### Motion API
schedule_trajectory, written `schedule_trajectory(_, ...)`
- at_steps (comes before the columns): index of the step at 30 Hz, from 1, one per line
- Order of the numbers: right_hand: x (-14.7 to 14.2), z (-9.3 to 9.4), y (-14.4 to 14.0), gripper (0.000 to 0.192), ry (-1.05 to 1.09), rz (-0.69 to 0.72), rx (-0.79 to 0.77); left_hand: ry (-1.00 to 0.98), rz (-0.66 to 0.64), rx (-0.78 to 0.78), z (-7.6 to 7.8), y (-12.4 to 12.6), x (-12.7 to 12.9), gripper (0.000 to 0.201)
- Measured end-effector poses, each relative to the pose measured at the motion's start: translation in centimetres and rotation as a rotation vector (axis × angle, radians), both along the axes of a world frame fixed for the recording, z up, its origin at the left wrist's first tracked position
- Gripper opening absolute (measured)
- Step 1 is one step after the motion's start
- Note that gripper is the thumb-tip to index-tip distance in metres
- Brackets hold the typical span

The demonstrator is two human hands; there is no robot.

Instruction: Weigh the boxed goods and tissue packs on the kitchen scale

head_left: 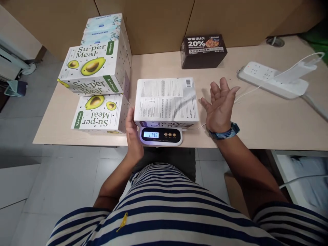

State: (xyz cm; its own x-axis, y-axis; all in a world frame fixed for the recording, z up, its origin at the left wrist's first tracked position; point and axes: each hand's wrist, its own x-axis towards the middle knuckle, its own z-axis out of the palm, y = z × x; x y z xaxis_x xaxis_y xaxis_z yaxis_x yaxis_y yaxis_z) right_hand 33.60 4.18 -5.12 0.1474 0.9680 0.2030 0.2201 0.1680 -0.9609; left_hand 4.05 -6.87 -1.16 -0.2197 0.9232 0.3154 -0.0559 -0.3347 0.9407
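Note:
A white printed box (164, 99) with a barcode lies on a digital scale (161, 136) at the table's front edge. The scale's blue display is lit and seems to read about 1173. My left hand (133, 136) is at the box's left front corner beside the scale, fingers stretched along its side and not wrapped round it. To the right of the box, my right hand (220, 104) is raised palm up with its fingers apart, holding nothing. A watch (225, 131) with a blue band is on that wrist.
Stacked Su-per Meal boxes (93, 65) with avocado pictures stand on the left, with floral boxes (102, 29) behind. A dark cookie box (203, 51) sits at the back. A white power strip (273, 78) with cables lies on the right of the wooden table (256, 126).

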Motion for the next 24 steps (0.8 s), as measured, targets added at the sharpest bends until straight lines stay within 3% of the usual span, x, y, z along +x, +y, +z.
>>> schedule_trajectory(7, -2.7, 2.9, -1.3, 0.097, 0.222, -0.075, -0.089, -0.088, -0.070, -0.052, -2.1, 2.1, -0.8, 0.078)
schedule_trajectory(16, -1.2, 0.5, -0.7, 0.096, 0.041, 0.042, -0.055, -0.132, -0.065, -0.127, -1.7, 2.3, -0.8, 0.091)
schedule_trajectory(24, -0.8, 0.7, -0.6, 0.100, 0.047, 0.051, -0.093, -0.184, -0.065, -0.124, -1.6, 2.1, -0.7, 0.082)
